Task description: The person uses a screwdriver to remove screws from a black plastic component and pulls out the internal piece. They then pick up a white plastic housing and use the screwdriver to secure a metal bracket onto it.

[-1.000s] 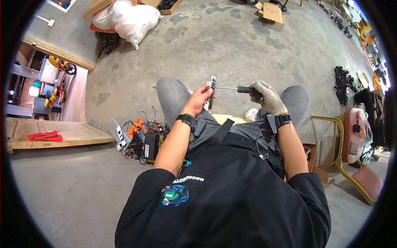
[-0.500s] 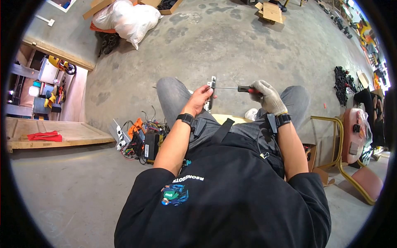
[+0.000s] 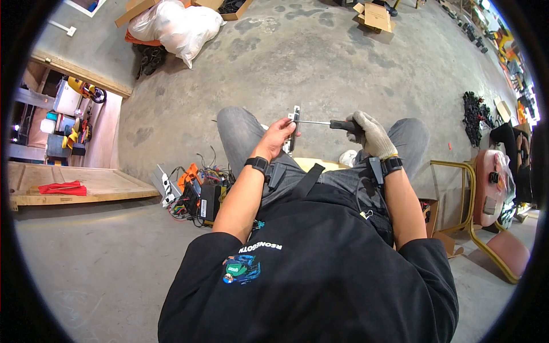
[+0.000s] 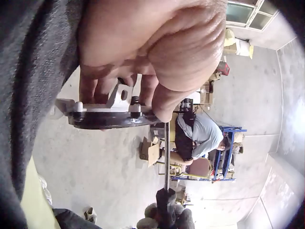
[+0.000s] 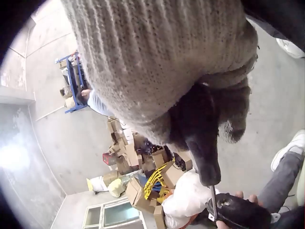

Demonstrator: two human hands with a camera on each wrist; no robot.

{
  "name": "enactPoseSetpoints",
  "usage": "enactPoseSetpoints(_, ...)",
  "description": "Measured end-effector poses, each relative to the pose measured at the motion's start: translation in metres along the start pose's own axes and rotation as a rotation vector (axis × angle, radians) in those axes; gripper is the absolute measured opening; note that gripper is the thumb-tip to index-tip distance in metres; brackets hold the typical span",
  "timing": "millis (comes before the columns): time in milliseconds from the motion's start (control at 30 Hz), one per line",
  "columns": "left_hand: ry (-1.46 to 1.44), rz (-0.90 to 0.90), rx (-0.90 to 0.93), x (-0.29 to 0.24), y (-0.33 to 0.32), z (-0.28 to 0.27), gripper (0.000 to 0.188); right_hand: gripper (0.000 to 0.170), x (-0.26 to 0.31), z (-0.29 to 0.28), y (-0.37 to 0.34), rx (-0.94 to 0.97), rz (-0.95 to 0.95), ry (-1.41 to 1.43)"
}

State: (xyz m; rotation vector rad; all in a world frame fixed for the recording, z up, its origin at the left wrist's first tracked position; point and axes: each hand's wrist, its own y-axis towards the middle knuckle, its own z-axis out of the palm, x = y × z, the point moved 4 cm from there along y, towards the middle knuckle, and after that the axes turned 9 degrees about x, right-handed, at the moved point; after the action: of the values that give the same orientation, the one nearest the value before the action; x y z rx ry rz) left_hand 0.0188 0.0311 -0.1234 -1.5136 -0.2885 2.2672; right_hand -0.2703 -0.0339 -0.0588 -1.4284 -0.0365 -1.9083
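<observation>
My bare left hand (image 3: 275, 139) grips a long, narrow part with a glossy black body (image 4: 107, 120) and pale metal brackets (image 4: 120, 95). In the right wrist view the same dark part (image 5: 243, 213) appears at the bottom, fingers around it. My right hand (image 3: 372, 136), in a knitted grey glove, holds the dark handle of a screwdriver (image 3: 340, 124). Its steel shaft (image 4: 167, 157) lies level across the gap between the hands, its tip right at the part beside my left thumb. The tip itself is hidden behind the thumb in the left wrist view.
Tangled wires and electronic parts (image 3: 197, 191) lie on the floor by my left leg. A gold-framed chair (image 3: 472, 211) stands to my right. White bags (image 3: 177, 28) and a cardboard box (image 3: 374, 17) are further ahead. Another person (image 4: 200, 136) is in the background.
The part and the screwdriver have shifted very slightly to the right. The screwdriver handle has turned a little, and the red on it no longer shows. Both hands keep their holds.
</observation>
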Motion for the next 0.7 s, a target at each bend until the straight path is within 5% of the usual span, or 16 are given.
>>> enactPoseSetpoints(267, -0.015, -0.01, -0.024, 0.001, 0.0, -0.001, 0.028, 0.042, 0.011, 0.016, -0.008, -0.062, -0.057, -0.023)
enactPoseSetpoints(333, -0.016, -0.012, -0.03, 0.0, -0.001, 0.0, 0.028, 0.05, 0.001, 0.011, -0.008, -0.05, 0.129, -0.063)
enactPoseSetpoints(467, -0.04, -0.012, -0.031, 0.0, -0.001, -0.001, 0.028, 0.054, 0.0, 0.004, -0.01, 0.013, 0.213, -0.164)
enactPoseSetpoints(700, -0.033, 0.005, 0.021, 0.005, 0.004, -0.004, 0.028, 0.031, 0.003, 0.003, -0.002, -0.055, -0.017, -0.048)
